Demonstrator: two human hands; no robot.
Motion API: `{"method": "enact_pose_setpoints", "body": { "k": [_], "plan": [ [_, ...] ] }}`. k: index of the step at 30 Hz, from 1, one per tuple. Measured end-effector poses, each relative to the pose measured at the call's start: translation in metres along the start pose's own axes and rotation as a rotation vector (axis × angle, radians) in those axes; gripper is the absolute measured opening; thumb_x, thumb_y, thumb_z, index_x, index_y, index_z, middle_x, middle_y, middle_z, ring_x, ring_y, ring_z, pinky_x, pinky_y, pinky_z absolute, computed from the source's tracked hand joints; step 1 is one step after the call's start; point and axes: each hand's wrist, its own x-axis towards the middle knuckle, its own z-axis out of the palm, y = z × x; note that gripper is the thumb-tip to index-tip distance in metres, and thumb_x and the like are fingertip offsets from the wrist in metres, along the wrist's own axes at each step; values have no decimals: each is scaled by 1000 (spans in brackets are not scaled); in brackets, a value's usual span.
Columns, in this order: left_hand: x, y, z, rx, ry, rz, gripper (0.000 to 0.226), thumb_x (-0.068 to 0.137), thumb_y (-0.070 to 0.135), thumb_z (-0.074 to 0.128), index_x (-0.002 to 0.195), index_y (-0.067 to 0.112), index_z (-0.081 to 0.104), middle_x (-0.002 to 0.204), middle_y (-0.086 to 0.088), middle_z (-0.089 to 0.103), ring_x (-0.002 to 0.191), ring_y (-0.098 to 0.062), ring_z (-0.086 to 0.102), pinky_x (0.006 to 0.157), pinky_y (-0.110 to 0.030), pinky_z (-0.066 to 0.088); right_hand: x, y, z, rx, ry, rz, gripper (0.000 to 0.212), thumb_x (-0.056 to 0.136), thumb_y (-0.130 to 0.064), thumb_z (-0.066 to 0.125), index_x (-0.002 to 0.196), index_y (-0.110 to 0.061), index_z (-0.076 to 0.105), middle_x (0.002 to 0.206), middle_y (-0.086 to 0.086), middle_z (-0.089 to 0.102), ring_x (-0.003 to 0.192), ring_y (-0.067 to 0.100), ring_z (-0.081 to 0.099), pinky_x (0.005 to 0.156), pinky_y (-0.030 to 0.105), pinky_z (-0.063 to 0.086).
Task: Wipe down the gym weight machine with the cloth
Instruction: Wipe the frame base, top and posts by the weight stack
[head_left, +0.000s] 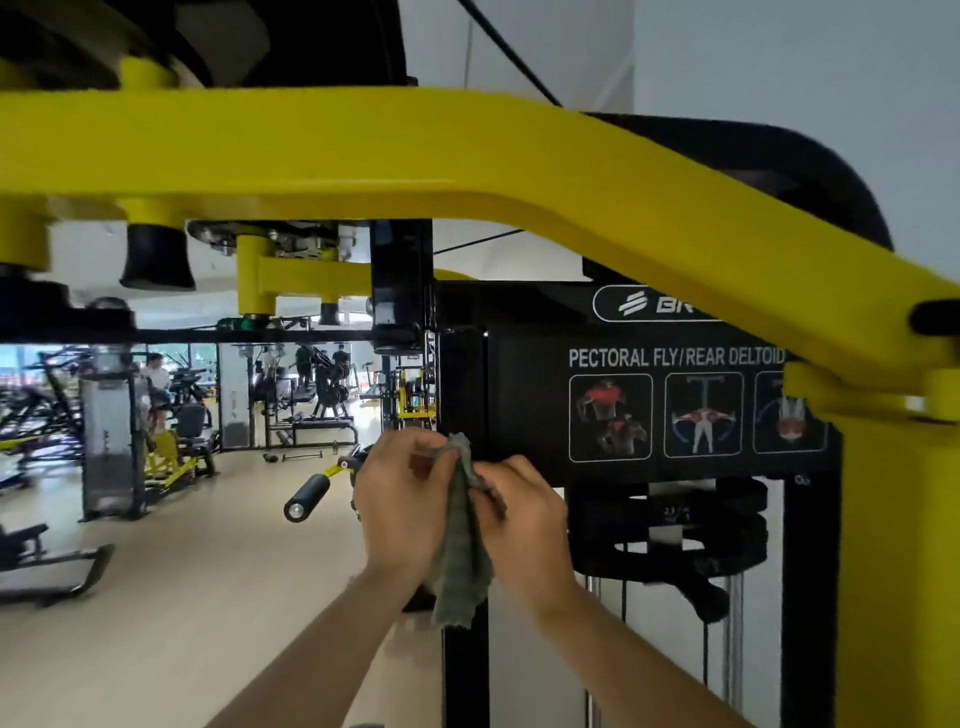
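Observation:
The weight machine fills the right side, with a thick yellow arm (467, 156) running across the top and a black panel (530, 405) labelled "PECTORAL FLY/REAR DELTOID". A grey-green cloth (460, 551) hangs between my two hands just in front of the panel's lower left corner. My left hand (400, 499) pinches the cloth's top from the left. From the right, my right hand (524, 525) grips the cloth beside it. The cloth's lower end dangles loose in front of the black upright post (465, 675).
Black weight plates and cables (691, 535) sit under the panel. A yellow lever with a black roller pad (309, 496) sticks out left of my hands. Other gym machines (171, 441) and people stand farther back on the pale floor (182, 597).

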Motion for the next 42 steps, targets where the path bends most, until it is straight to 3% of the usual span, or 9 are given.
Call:
{"method": "enact_pose_setpoints", "body": {
  "k": [3, 6, 9, 13, 18, 28, 30, 35, 42],
  "plan": [
    [3, 12, -11, 15, 13, -62, 30, 84, 14, 78, 77, 37, 61, 73, 23, 65, 67, 7, 62, 69, -20, 49, 18, -12, -6, 166, 33, 158, 18, 84, -5, 75, 86, -23, 73, 84, -11, 60, 71, 11, 63, 67, 29, 55],
    [-3, 27, -27, 24, 13, -17, 26, 85, 17, 78, 79, 36, 63, 73, 23, 65, 73, 4, 63, 62, -9, 44, 27, -32, -22, 264, 105, 223, 17, 84, -1, 74, 83, -18, 71, 72, -5, 59, 63, 10, 58, 61, 19, 49],
    [-8, 42, -45, 74, 12, 29, 13, 86, 23, 78, 86, 29, 67, 77, 22, 65, 74, 5, 62, 61, -9, 43, 23, -56, -42, 443, 56, 341, 11, 90, -3, 69, 89, -14, 69, 62, 4, 63, 51, 13, 62, 50, 24, 50],
    [-22, 68, -67, -51, 27, 36, 24, 89, 16, 76, 86, 37, 63, 82, 19, 67, 63, -8, 66, 63, -40, 58, 8, -91, -70, 616, 20, 337, 15, 93, -3, 66, 95, -19, 68, 80, -1, 73, 70, 16, 73, 61, 30, 60],
    [-26, 112, -98, -169, 67, 116, 18, 89, 11, 74, 92, 27, 66, 92, 12, 69, 80, -6, 68, 70, -30, 58, 13, -133, -106, 492, 52, 114, 23, 91, -2, 68, 111, -14, 70, 96, -9, 74, 92, 7, 70, 82, 19, 55],
    [35, 192, -122, -68, 93, 560, 27, 90, 9, 71, 117, 10, 72, 128, -1, 59, 117, -10, 59, 98, -26, 51, 87, -192, -161, -255, 218, -317, 53, 87, -17, 73, 137, -15, 57, 136, 2, 60, 131, 21, 47, 113, 35, 37],
    [50, 199, -117, 46, 31, 657, 30, 90, 10, 71, 121, 9, 71, 134, -4, 58, 120, -12, 56, 100, -19, 46, 106, -192, -174, -395, 153, -290, 55, 89, -22, 71, 140, -16, 54, 139, 1, 58, 133, 20, 46, 113, 34, 34],
    [71, 208, -99, 293, -101, 767, 36, 91, 17, 71, 126, 11, 69, 140, -5, 59, 127, -24, 56, 100, -39, 52, 140, -179, -213, -462, -188, -139, 57, 94, -38, 66, 146, -25, 47, 131, 1, 62, 119, 23, 56, 103, 41, 45],
    [70, 250, -69, 396, -345, 922, 39, 90, 36, 72, 128, 25, 69, 128, 5, 67, 117, -21, 59, 96, -40, 48, 170, -139, -292, -522, -587, -163, 24, 88, -33, 73, 111, -28, 72, 90, -9, 70, 82, 9, 64, 81, 34, 52]
  ]
}}
